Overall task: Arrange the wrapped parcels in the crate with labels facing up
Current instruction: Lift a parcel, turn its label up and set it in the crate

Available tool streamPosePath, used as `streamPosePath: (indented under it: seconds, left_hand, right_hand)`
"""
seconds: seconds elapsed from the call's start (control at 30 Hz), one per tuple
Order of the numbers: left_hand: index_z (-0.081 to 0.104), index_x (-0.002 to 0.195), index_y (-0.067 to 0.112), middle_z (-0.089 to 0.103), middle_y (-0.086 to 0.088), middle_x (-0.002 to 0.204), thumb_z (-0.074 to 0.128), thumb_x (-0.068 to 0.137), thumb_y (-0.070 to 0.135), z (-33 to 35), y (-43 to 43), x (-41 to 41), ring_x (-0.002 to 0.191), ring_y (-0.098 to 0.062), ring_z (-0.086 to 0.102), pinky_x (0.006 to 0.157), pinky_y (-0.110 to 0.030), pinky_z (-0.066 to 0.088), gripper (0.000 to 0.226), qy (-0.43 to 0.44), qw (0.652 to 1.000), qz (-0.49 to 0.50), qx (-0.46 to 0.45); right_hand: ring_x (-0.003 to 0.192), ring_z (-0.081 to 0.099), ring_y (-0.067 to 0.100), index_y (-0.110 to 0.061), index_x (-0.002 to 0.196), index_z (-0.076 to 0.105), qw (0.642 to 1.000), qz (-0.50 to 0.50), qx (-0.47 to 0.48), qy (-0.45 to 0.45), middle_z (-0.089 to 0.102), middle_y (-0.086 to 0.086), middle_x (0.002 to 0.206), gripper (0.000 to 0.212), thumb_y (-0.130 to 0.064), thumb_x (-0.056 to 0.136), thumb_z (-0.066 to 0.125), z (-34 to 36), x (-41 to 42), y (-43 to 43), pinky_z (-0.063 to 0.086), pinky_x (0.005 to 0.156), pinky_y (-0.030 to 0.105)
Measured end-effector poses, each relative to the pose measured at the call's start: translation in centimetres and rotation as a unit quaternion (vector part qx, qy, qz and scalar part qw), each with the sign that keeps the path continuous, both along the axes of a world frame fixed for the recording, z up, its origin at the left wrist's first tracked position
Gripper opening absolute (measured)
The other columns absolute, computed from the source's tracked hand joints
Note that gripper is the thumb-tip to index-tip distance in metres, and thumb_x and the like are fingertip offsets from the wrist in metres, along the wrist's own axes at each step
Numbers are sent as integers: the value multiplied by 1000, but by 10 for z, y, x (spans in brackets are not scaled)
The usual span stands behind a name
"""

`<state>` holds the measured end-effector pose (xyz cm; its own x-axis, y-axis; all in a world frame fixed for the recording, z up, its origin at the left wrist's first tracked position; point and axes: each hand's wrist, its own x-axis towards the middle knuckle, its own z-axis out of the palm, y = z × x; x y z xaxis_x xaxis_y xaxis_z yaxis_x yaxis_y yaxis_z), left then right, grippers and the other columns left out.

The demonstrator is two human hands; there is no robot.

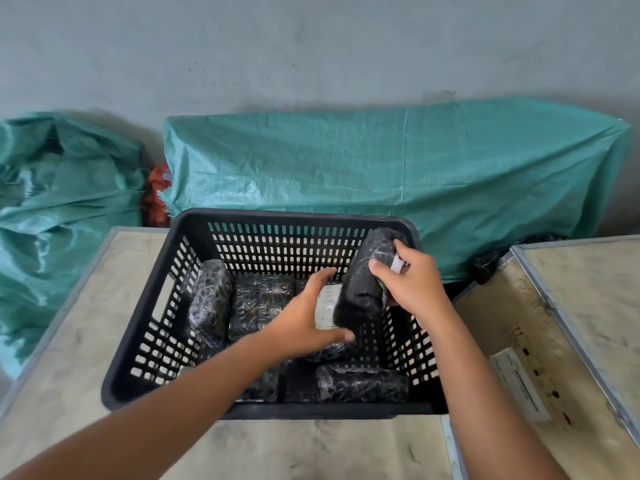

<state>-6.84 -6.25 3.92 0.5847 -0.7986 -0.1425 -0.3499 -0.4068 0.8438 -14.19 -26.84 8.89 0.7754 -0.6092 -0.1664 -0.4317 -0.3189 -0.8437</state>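
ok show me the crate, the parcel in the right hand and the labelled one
crate (pixel 298 215): head view, far rim
held parcel (pixel 360 289): head view, middle of its dark wrap
labelled parcel (pixel 327 306): head view, on its white label

Black slotted crate (pixel 263 220), several black film-wrapped parcels (pixel 363 384) lying inside, middle parcel (pixel 327 306) white label up, raised parcel (pixel 367 282) tilted on end.
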Motion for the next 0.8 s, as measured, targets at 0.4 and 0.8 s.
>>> streamPosePath:
  seconds: [0.4, 0.8]
  left_hand:
    - [-13, 158, 40, 49, 10, 137, 72, 89, 10, 24, 10, 6, 99, 8, 58, 82, -11, 48, 113, -170, 971, 45, -160]
    - [53, 138, 42, 69, 19, 128, 55, 99, -4, 59, 19, 42, 113, -1, 67, 96, -29, 57, 60, 146, 954, 133, -226]
  right_hand:
    - [83, 79, 33, -24, 157, 35, 963, 45, 246, -105, 68, 23, 122, 70, -25, 96, 70, 50, -3, 20, 65, 73, 43]
    - [144, 38, 3, -43, 153, 40, 973, 200, 69, -92, 44, -23, 152, 89, -27, 79, 86, 10, 0, -2, 35, 117, 29]
